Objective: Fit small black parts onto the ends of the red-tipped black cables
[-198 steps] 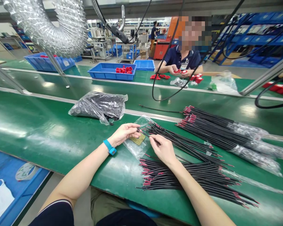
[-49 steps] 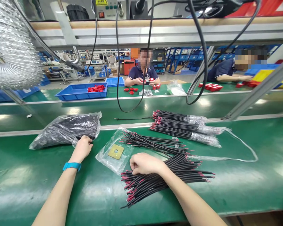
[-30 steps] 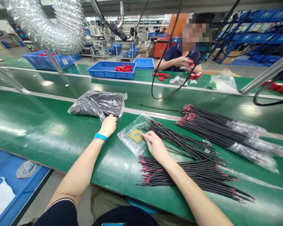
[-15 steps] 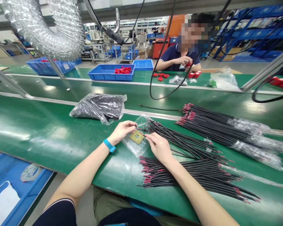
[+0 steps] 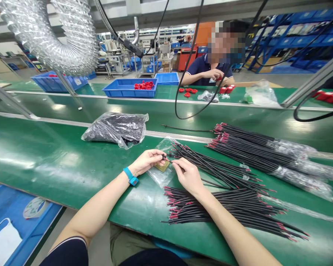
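Bare left hand [image 5: 147, 162] and bare right hand [image 5: 189, 175] are held near each other, slightly apart, over the glossy green tabletop [image 5: 58, 155]. By the left fingertips a small black piece [image 5: 163, 157] is pinched, its exact shape too small to be made out; by the right thumb and fingers a thin black cable with a reddish end [image 5: 169, 160] is gripped close to that end. It is pointed at the piece, but whether it has been inserted cannot be told. Below, a yellowish flat plate [image 5: 163, 167] is partly hidden by the left hand and is laid on a flat clear plastic bag [image 5: 158, 178].

The step in hand is judged to be the fitting of cable to piece. For the next move, a steady left pinch and a straight push from the right seem to be called for.

2 piles of red-ended black cables are spread nearby: a looser pile [image 5: 218, 168] beyond the right hand, a denser pile [image 5: 242, 205] by the right forearm.
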Demonstrator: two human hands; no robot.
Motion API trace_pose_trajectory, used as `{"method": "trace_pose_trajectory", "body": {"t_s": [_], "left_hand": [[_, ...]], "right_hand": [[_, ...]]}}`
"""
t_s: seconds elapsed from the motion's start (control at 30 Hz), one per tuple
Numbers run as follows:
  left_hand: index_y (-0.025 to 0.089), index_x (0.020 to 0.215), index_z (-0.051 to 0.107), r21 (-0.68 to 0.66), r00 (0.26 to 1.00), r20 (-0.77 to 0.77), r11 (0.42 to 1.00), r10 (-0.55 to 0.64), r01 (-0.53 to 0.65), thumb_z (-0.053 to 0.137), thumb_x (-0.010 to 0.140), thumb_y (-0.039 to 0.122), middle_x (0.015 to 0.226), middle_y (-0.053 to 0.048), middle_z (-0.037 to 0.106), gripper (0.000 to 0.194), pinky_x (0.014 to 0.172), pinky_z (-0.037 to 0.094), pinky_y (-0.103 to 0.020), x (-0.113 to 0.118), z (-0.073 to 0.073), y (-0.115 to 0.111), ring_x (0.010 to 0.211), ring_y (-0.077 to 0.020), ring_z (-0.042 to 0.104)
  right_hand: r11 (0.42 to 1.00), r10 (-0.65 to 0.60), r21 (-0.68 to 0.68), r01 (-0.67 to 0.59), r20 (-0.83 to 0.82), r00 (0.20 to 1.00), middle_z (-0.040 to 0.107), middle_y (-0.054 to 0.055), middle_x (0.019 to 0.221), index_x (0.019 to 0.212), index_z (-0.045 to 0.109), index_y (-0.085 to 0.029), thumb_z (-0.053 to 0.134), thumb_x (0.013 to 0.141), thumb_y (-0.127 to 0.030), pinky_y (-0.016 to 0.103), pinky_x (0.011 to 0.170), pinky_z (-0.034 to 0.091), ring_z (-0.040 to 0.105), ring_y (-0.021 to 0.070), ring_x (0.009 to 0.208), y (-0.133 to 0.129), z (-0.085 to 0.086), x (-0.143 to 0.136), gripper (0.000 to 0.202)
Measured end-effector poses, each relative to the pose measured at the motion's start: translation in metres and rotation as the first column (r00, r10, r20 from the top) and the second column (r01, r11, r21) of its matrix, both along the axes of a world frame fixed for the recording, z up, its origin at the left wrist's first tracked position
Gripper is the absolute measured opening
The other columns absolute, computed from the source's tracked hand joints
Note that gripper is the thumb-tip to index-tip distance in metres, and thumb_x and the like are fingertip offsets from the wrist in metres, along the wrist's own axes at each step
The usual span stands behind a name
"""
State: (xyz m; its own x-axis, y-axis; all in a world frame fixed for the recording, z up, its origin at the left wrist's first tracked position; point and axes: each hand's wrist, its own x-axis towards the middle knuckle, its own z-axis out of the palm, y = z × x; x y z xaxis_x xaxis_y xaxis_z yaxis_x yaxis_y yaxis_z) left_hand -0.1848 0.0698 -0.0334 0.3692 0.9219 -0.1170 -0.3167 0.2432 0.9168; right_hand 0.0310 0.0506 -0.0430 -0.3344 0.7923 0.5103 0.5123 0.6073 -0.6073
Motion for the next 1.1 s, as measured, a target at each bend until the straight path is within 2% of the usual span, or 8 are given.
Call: {"method": "trace_pose_trajectory", "body": {"t_s": [0.33, 0.43, 0.57, 0.67, 0.73, 0.87, 1.0, 1.1], "left_hand": [[0.010, 0.089, 0.073, 0.195, 0.951, -0.294, 0.980, 0.095, -0.037, 0.083, 0.070, 0.035, 0.073, -0.006, 0.072, 0.033, 0.069, 0.057, -0.029, 0.015, 0.004, -0.017, 0.065, -0.0150, 0.066], [0.013, 0.085, 0.075, 0.367, 0.893, -0.396, 0.928, 0.216, -0.061, 0.081, 0.073, 0.033, 0.082, -0.007, 0.075, 0.024, 0.069, 0.057, -0.029, 0.019, 0.003, -0.022, 0.069, -0.0161, 0.067], [0.019, 0.086, 0.077, 0.643, 0.808, -0.461, 0.766, 0.367, 0.020, 0.075, 0.080, 0.030, 0.089, -0.005, 0.075, 0.012, 0.078, 0.055, -0.028, 0.020, 0.001, -0.027, 0.082, -0.0173, 0.069], [0.023, 0.091, 0.077, 0.724, 0.788, -0.486, 0.679, 0.377, 0.122, 0.071, 0.085, 0.029, 0.091, -0.004, 0.075, 0.011, 0.079, 0.055, -0.028, 0.020, -0.001, -0.029, 0.083, -0.0166, 0.069], [0.024, 0.092, 0.077, 0.739, 0.785, -0.489, 0.659, 0.381, 0.141, 0.071, 0.085, 0.028, 0.091, -0.004, 0.076, 0.011, 0.079, 0.055, -0.028, 0.020, -0.001, -0.030, 0.083, -0.0166, 0.069], [0.022, 0.090, 0.077, 0.677, 0.785, -0.483, 0.734, 0.388, 0.053, 0.072, 0.084, 0.030, 0.091, -0.005, 0.075, 0.012, 0.078, 0.056, -0.028, 0.020, 0.000, -0.026, 0.082, -0.0172, 0.069], [0.018, 0.090, 0.077, 0.544, 0.783, -0.468, 0.832, 0.409, -0.109, 0.076, 0.078, 0.034, 0.090, -0.006, 0.076, 0.020, 0.076, 0.057, -0.029, 0.017, -0.001, -0.019, 0.081, -0.0189, 0.070], [0.016, 0.091, 0.076, 0.456, 0.815, -0.441, 0.876, 0.374, -0.156, 0.078, 0.075, 0.036, 0.090, -0.008, 0.076, 0.025, 0.076, 0.058, -0.030, 0.017, -0.003, -0.017, 0.080, -0.0198, 0.071]], "right_hand": [[0.953, -0.064, 0.301, -0.031, 0.302, 0.951, 0.065, 0.009, 0.086, 0.100, 0.069, -0.014, 0.044, 0.097, -0.014, 0.027, 0.075, 0.047, 0.060, 0.0162, 0.082, -0.006, -0.003, -0.001, 0.025], [0.977, -0.040, 0.212, -0.021, 0.279, 0.959, 0.064, 0.008, 0.082, 0.094, 0.069, -0.014, 0.045, 0.098, -0.018, 0.027, 0.072, 0.046, 0.059, 0.0154, 0.077, -0.006, -0.005, 0.000, 0.024], [0.998, 0.063, -0.014, -0.062, 0.079, 0.995, 0.065, 0.005, 0.079, 0.086, 0.069, -0.015, 0.050, 0.097, -0.019, 0.024, 0.072, 0.046, 0.059, 0.0128, 0.075, -0.004, -0.004, 0.000, 0.023], [0.977, 0.110, -0.180, -0.118, -0.053, 0.992, 0.066, 0.002, 0.075, 0.077, 0.069, -0.015, 0.055, 0.094, -0.016, 0.022, 0.073, 0.045, 0.059, 0.0107, 0.071, -0.004, 0.001, 0.000, 0.021], [0.958, 0.112, -0.253, -0.134, -0.097, 0.989, 0.065, 0.000, 0.071, 0.073, 0.068, -0.015, 0.057, 0.092, -0.015, 0.022, 0.071, 0.044, 0.059, 0.0098, 0.068, -0.004, 0.005, -0.001, 0.022], [0.959, 0.084, -0.260, -0.109, -0.106, 0.991, 0.066, 0.001, 0.072, 0.072, 0.069, -0.016, 0.056, 0.094, -0.019, 0.022, 0.072, 0.044, 0.059, 0.0103, 0.070, -0.004, 0.009, -0.005, 0.025], [0.988, 0.002, -0.153, -0.010, -0.048, 0.999, 0.068, 0.004, 0.087, 0.097, 0.073, -0.018, 0.058, 0.094, -0.025, 0.023, 0.077, 0.046, 0.062, 0.0131, 0.080, -0.004, 0.003, -0.006, 0.016], [0.996, -0.008, -0.085, 0.008, 0.006, 1.000, 0.066, 0.006, 0.087, 0.100, 0.072, -0.018, 0.054, 0.096, -0.024, 0.025, 0.076, 0.045, 0.061, 0.0144, 0.080, -0.003, -0.001, -0.004, 0.020]]}}
